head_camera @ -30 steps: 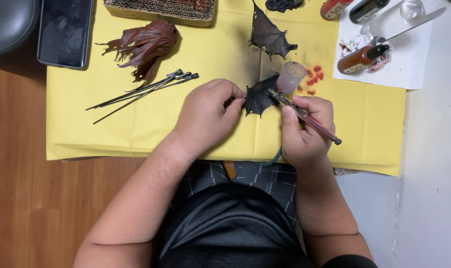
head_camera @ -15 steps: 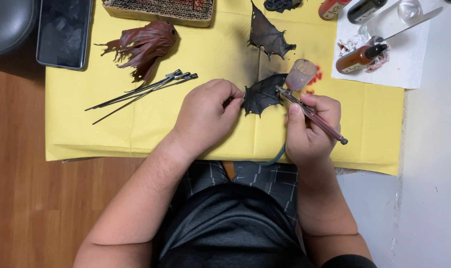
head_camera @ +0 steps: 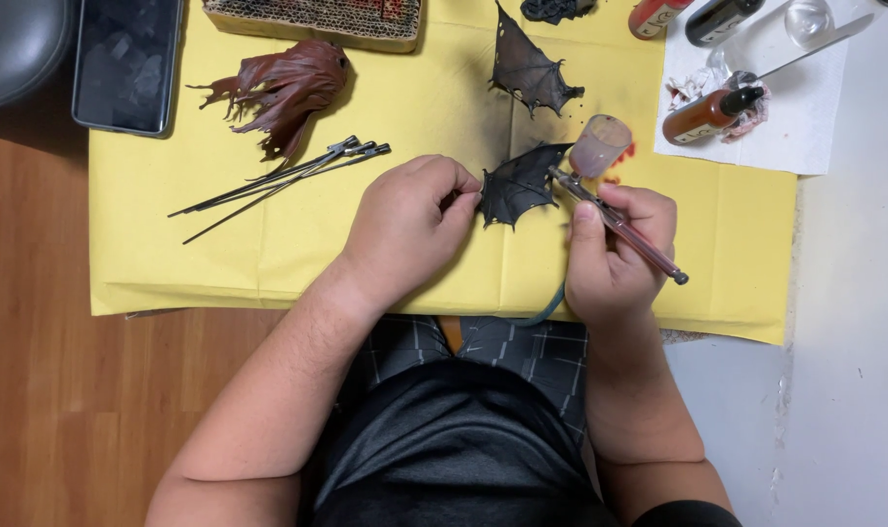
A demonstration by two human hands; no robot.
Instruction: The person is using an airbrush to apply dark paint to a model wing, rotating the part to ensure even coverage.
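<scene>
Black wing [head_camera: 515, 185] pinched at its edge by left hand [head_camera: 405, 220], held between both hands over yellow sheet [head_camera: 268, 254]. Right hand [head_camera: 615, 249] grips airbrush [head_camera: 615, 220], tip on wing. Rods [head_camera: 278, 181] left of left hand.

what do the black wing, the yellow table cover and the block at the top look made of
The black wing looks like matte moulded plastic or resin: thin, ribbed, ragged edges. The yellow cover seems paper: flat, with creases. The block looks like corrugated cardboard, its fluted edge showing.
</scene>
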